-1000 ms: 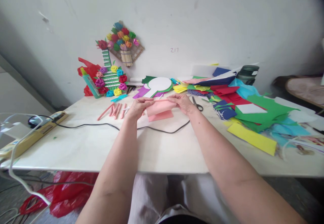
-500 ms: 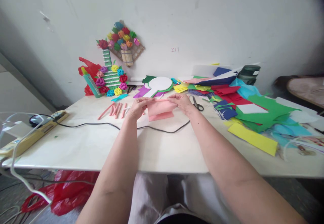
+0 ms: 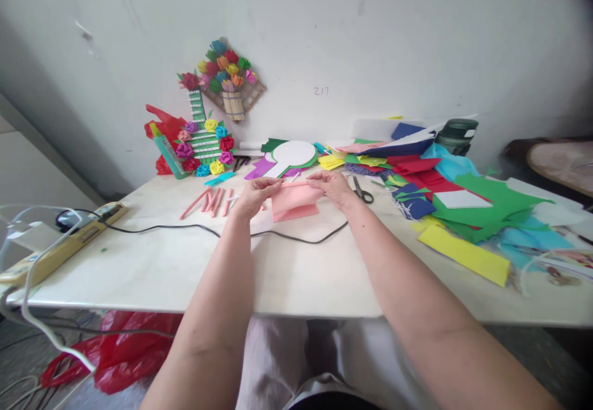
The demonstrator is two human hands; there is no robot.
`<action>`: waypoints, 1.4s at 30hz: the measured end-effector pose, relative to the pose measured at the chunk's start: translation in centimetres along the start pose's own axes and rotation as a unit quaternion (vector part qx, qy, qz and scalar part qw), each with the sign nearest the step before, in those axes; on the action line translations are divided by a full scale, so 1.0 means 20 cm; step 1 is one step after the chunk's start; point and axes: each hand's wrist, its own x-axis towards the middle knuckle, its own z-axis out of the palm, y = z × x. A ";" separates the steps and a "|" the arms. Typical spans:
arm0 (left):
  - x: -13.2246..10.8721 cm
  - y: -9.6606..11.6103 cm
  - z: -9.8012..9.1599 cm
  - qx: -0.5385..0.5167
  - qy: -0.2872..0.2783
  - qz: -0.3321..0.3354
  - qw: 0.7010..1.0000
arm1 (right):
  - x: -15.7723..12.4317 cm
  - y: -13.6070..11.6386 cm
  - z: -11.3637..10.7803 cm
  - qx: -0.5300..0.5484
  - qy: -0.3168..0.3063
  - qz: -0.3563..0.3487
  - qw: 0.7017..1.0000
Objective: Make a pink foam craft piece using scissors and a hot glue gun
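Both hands, left hand (image 3: 252, 195) and right hand (image 3: 334, 186), pinch a pink paper sheet (image 3: 295, 199)

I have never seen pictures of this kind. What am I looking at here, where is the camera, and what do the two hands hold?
No machine is at work here: a person works with two bare hands. The camera sits on that person's head and looks forward and down, so both arms come in from the bottom edge. The left hand and the right hand hold a pink sheet by its upper edge, over a white table. To the left lie pink rolls. A black cable runs across the table nearer the person. Scissors lie beside the right hand, and a pile of coloured paper covers the right side. Paper flowers lean against the wall.
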 end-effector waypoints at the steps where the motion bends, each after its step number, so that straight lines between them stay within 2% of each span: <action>1: 0.00 0.00 0.00 0.004 0.004 0.002 1.000 | 0.00 0.00 0.00 0.001 0.001 -0.002 1.000; 7: 0.01 -0.01 0.00 0.035 0.027 0.005 0.999 | 0.00 0.00 -0.01 -0.014 0.003 -0.009 1.000; 14: 0.02 -0.02 0.00 0.068 0.058 0.043 0.995 | 0.00 0.00 0.00 -0.081 -0.001 -0.012 0.997; 18: 0.02 -0.02 0.00 0.077 0.051 0.041 0.995 | 0.00 0.00 0.00 -0.110 -0.007 -0.012 0.994; 22: 0.01 -0.01 -0.01 0.077 0.021 0.024 0.997 | 0.01 0.01 -0.01 -0.123 -0.007 -0.031 0.992; 30: 0.00 0.00 -0.01 0.063 -0.037 -0.005 0.997 | 0.00 0.01 -0.01 -0.086 -0.014 -0.028 0.996; 38: -0.02 0.03 0.01 0.106 -0.010 -0.014 0.994 | 0.00 0.01 -0.01 -0.046 -0.019 -0.032 0.998; 42: -0.02 0.03 0.02 0.082 -0.001 -0.016 0.996 | 0.01 0.00 -0.01 -0.029 -0.022 -0.021 0.999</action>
